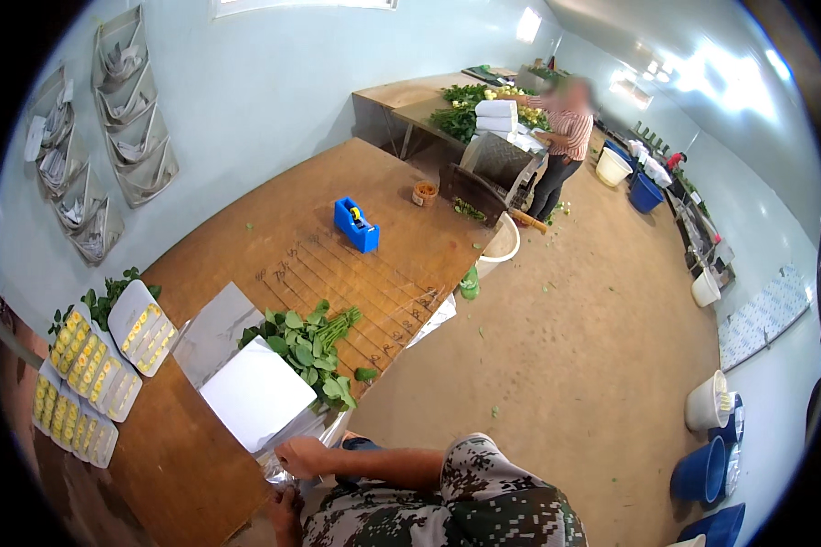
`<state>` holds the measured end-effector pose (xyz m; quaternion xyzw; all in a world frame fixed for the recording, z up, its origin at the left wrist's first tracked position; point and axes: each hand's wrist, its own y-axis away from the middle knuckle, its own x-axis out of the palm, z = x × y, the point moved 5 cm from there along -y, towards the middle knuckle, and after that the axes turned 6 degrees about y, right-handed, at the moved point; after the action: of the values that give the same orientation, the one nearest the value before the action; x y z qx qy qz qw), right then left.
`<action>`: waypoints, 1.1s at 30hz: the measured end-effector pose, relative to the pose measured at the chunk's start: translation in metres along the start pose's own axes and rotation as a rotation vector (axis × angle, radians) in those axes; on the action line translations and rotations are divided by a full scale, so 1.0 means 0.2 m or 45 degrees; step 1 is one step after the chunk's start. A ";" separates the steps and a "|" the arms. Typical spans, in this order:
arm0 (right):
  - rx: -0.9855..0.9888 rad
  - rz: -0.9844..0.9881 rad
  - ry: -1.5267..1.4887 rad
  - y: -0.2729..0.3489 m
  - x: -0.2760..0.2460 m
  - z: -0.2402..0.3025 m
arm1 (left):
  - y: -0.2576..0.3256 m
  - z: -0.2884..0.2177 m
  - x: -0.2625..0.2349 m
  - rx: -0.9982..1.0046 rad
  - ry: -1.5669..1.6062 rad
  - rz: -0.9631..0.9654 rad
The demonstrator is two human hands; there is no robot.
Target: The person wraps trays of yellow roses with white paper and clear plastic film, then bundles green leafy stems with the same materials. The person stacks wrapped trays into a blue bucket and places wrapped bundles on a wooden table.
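Observation:
At the table's near edge, my right hand (303,457) is closed at a shiny, crinkled piece of clear plastic film (276,471). Just below it my left hand (287,501) is closed at the same film; its fingers are partly hidden. Beside my hands lies a white paper sheet (257,394) over clear wrapping. From under the paper, leafy green stems (312,346) stick out, their cut ends pointing up and right. Any flower heads under the paper are hidden.
The wooden table (210,246) has marked lines and a blue tape dispenser (357,225). Wrapped yellow flower bunches (82,365) stand at left. Wall pockets (128,100) hang behind. A person (566,137) works at a far table. Blue buckets (698,471) line the right wall.

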<state>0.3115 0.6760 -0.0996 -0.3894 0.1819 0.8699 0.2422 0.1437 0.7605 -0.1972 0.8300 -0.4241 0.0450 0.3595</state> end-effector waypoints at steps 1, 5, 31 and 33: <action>-0.006 -0.038 -0.024 0.00 0.00 0.00 | 0.01 0.02 -0.02 -0.011 0.020 0.002; -0.011 -0.012 0.043 0.03 0.00 -0.04 | 0.03 0.14 -0.09 -0.133 -0.074 -0.029; -0.147 0.034 0.104 0.09 0.00 0.10 | 0.05 -0.07 0.05 0.109 0.206 -0.307; -0.222 0.002 0.121 0.16 -0.03 0.10 | 0.03 -0.06 0.05 0.125 0.214 -0.259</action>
<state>0.2845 0.6579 -0.0780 -0.4497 0.1170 0.8631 0.1979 0.1480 0.7595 -0.1814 0.8786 -0.3035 0.0982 0.3554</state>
